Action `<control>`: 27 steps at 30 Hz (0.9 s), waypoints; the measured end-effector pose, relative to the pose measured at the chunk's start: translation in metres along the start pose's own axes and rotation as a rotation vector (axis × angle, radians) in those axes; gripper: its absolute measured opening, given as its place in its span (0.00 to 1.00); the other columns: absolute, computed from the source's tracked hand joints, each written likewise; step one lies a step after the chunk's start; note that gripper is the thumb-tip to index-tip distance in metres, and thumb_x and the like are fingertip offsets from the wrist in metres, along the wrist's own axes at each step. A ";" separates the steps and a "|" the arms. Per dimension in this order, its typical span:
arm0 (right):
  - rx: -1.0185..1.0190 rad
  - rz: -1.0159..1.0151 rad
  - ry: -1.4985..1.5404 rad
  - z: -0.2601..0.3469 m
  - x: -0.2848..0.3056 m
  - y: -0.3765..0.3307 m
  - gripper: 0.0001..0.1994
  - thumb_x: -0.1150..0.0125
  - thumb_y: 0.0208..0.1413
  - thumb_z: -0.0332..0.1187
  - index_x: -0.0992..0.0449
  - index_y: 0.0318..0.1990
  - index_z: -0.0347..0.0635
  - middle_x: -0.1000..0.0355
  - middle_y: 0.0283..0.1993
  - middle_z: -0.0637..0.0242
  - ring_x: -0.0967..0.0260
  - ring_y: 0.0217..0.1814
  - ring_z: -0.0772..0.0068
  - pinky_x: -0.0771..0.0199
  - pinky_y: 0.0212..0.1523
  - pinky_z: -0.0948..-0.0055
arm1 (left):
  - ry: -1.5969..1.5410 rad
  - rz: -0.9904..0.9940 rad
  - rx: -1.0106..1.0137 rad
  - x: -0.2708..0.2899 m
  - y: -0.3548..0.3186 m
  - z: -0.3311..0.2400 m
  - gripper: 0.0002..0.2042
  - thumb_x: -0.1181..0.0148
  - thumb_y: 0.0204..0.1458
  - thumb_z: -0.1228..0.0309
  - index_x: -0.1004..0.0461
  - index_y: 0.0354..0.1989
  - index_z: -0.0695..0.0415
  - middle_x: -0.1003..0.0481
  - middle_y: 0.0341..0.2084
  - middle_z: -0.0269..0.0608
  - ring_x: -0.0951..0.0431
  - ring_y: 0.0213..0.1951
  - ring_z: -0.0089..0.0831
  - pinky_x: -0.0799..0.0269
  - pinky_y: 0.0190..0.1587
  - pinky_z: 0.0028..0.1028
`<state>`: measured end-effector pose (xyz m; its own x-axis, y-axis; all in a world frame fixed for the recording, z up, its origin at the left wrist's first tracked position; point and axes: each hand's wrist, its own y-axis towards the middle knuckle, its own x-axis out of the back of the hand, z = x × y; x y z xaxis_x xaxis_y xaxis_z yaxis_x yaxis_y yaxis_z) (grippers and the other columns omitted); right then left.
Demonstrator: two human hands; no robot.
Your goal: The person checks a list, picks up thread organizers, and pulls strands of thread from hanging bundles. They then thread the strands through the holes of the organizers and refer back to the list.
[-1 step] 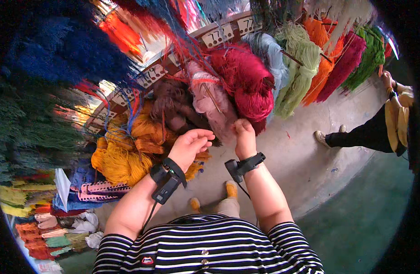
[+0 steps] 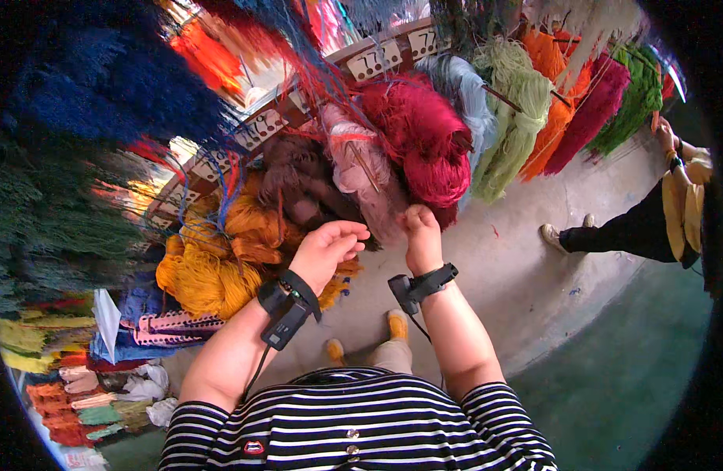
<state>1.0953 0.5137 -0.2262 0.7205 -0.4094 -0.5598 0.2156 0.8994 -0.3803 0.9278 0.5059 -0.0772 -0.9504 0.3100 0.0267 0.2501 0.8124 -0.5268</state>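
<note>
A gap is left between left hand and right hand. Forward path is blocked by pale pink yarn and crimson yarn; left is crowded by brown yarn and mustard yarn. Rightward passage is offered over floor, bounded far right by another person.

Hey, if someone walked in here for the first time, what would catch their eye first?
Probably the big crimson yarn skein hanging at upper centre, just beyond the right hand. Next might come the golden-yellow yarn left of the left hand, and the dark blue yarn filling the upper left. Toward the right edge, another person's dark-trousered leg stands out against the pale floor.
</note>
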 end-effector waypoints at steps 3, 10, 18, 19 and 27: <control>0.016 0.041 0.002 0.001 0.013 0.001 0.05 0.45 0.60 0.31 0.26 0.40 0.42 0.28 0.36 0.70 0.32 0.38 0.77 0.35 0.39 0.77 | 0.006 -0.001 0.006 -0.002 0.002 0.003 0.12 0.50 0.61 0.71 0.29 0.52 0.58 0.24 0.45 0.36 0.24 0.43 0.22 0.29 0.47 0.23; -0.116 0.019 -0.003 0.020 -0.017 0.015 0.10 0.39 0.57 0.34 0.23 0.45 0.45 0.26 0.37 0.74 0.32 0.33 0.81 0.35 0.32 0.80 | 0.001 -0.007 0.033 -0.004 0.001 0.012 0.12 0.50 0.62 0.72 0.28 0.51 0.58 0.23 0.45 0.36 0.24 0.42 0.22 0.28 0.47 0.23; -0.139 0.090 0.070 0.037 -0.049 0.015 0.08 0.38 0.56 0.34 0.24 0.42 0.45 0.29 0.30 0.75 0.34 0.28 0.82 0.38 0.26 0.79 | -0.015 -0.032 0.020 0.004 -0.006 0.015 0.12 0.50 0.61 0.73 0.28 0.51 0.58 0.23 0.45 0.36 0.25 0.42 0.22 0.29 0.46 0.22; -0.177 0.069 0.099 0.045 -0.054 0.010 0.08 0.39 0.57 0.34 0.24 0.42 0.45 0.29 0.30 0.74 0.33 0.29 0.81 0.38 0.26 0.79 | -0.032 -0.035 0.012 0.007 -0.006 0.016 0.12 0.50 0.60 0.73 0.28 0.51 0.58 0.23 0.44 0.35 0.25 0.41 0.20 0.30 0.45 0.20; -0.169 0.118 -0.106 0.008 -0.010 0.015 0.06 0.44 0.59 0.31 0.27 0.41 0.43 0.28 0.36 0.70 0.32 0.33 0.75 0.33 0.33 0.76 | -0.002 0.008 0.007 0.010 -0.001 0.017 0.12 0.49 0.61 0.70 0.29 0.52 0.58 0.24 0.46 0.38 0.24 0.43 0.23 0.29 0.48 0.24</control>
<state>1.0972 0.5327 -0.2207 0.8015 -0.2760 -0.5306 0.0187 0.8983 -0.4391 0.9146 0.4999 -0.0904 -0.9485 0.3160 0.0210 0.2569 0.8063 -0.5328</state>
